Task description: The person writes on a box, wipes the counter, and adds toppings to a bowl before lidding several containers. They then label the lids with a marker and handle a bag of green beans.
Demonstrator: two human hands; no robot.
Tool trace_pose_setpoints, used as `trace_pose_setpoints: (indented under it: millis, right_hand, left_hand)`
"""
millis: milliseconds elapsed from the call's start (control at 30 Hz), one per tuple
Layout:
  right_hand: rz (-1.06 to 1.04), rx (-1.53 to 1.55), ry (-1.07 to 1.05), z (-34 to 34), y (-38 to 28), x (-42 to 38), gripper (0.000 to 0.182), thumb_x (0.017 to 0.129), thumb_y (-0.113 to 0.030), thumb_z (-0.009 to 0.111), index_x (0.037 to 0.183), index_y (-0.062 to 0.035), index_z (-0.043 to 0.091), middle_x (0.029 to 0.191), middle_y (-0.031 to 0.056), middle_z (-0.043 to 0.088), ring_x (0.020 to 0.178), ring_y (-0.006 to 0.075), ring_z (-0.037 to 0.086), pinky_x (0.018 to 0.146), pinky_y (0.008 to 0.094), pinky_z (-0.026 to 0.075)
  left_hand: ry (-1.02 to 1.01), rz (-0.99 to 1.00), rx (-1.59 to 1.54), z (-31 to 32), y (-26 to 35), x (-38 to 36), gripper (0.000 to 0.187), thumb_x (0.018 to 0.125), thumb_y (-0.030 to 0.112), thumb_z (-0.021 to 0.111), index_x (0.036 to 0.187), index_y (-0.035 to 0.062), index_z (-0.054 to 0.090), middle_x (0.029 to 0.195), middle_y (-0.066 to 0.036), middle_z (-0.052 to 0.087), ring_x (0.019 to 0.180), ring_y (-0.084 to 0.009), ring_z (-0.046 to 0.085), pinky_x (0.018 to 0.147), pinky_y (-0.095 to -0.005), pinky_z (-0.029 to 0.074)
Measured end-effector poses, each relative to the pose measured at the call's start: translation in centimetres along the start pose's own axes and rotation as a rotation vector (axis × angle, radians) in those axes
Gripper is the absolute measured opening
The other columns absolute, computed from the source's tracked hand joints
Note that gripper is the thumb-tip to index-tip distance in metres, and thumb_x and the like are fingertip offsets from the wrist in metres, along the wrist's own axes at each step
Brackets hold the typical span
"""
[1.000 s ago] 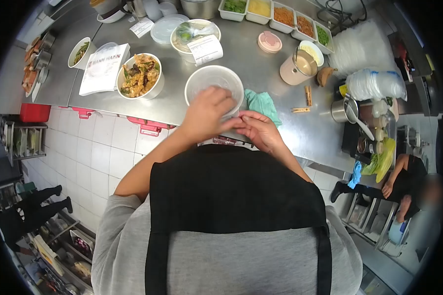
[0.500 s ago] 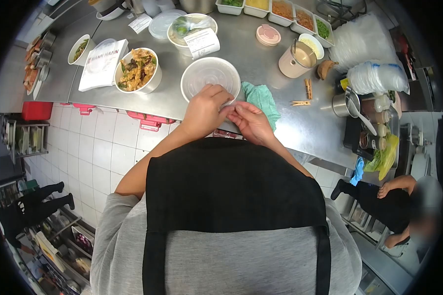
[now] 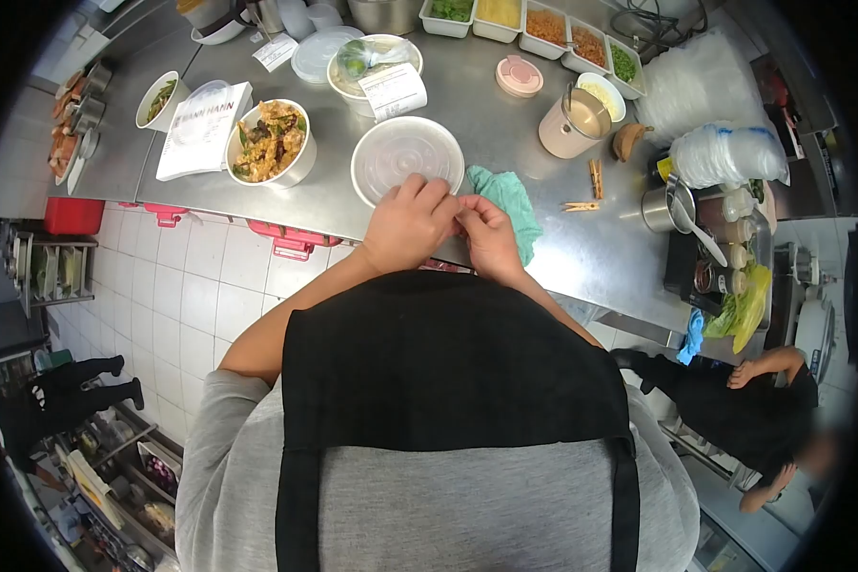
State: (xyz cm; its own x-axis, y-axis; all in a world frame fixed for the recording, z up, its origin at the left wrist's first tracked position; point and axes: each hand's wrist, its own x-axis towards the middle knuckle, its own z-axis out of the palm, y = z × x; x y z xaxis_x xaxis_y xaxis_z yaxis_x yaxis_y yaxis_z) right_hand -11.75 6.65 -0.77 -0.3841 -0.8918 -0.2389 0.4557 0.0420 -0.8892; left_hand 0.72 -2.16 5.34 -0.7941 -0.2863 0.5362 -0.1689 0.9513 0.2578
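A round white bowl (image 3: 360, 187) with a clear plastic lid (image 3: 405, 153) stands near the counter's front edge. My left hand (image 3: 412, 227) is closed at its near rim, fingers curled over the lid's edge. Against the rim's near right side, my right hand (image 3: 489, 234) is closed in a pinch, its fingertips meeting those of the left. My hands cover the part of the rim between them. Just beyond my right hand lies a crumpled green cloth (image 3: 507, 205).
Left are an open bowl of fried food (image 3: 271, 145) and a printed white packet (image 3: 200, 133). A lidded bowl with a receipt (image 3: 393, 90) stands behind. To the right are a beige sauce container (image 3: 567, 129) and clothespins (image 3: 595, 179). A co-worker (image 3: 734, 396) stands far right.
My hands have shifted slightly along the lid's near rim, and my right fingers have curled in more tightly. The co-worker at right has moved a little.
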Motion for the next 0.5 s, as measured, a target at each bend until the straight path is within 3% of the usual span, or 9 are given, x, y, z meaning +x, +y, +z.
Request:
trace_pose_setpoints:
  millis: [133, 333, 500]
  right_hand:
    - [-0.018, -0.045, 0.015, 0.6, 0.2, 0.2, 0.011, 0.090, -0.009, 0.052, 0.093, 0.0013, 0.056, 0.081, 0.0035, 0.059, 0.072, 0.0103, 0.057, 0.069, 0.0233, 0.047]
    - [-0.012, -0.001, -0.004, 0.9, 0.4, 0.6, 0.013, 0.091, -0.010, 0.049, 0.091, 0.0013, 0.055, 0.079, 0.0036, 0.058, 0.070, 0.0112, 0.056, 0.068, 0.0247, 0.047]
    - [-0.007, 0.030, 0.033, 1.0, 0.5, 0.8, 0.013, 0.090, -0.010, 0.049, 0.089, 0.0019, 0.054, 0.078, 0.0058, 0.059, 0.069, 0.0126, 0.057, 0.068, 0.0257, 0.048]
  left_hand:
    - [0.009, -0.065, 0.071, 1.1, -0.1, 0.3, 0.018, 0.069, 0.014, 0.064, 0.082, 0.0059, 0.056, 0.087, -0.007, 0.051, 0.084, -0.0262, 0.053, 0.063, -0.0364, 0.049]
    - [0.039, -0.355, -0.151, 0.2, -0.1, 1.1, 0.012, 0.071, 0.006, 0.058, 0.080, -0.0004, 0.052, 0.082, -0.016, 0.052, 0.076, -0.0353, 0.053, 0.063, -0.0427, 0.047]
    - [0.033, -0.331, -0.152, 0.2, -0.5, 1.5, 0.012, 0.072, 0.006, 0.058, 0.079, -0.0017, 0.051, 0.081, -0.017, 0.053, 0.076, -0.0364, 0.054, 0.064, -0.0456, 0.045]
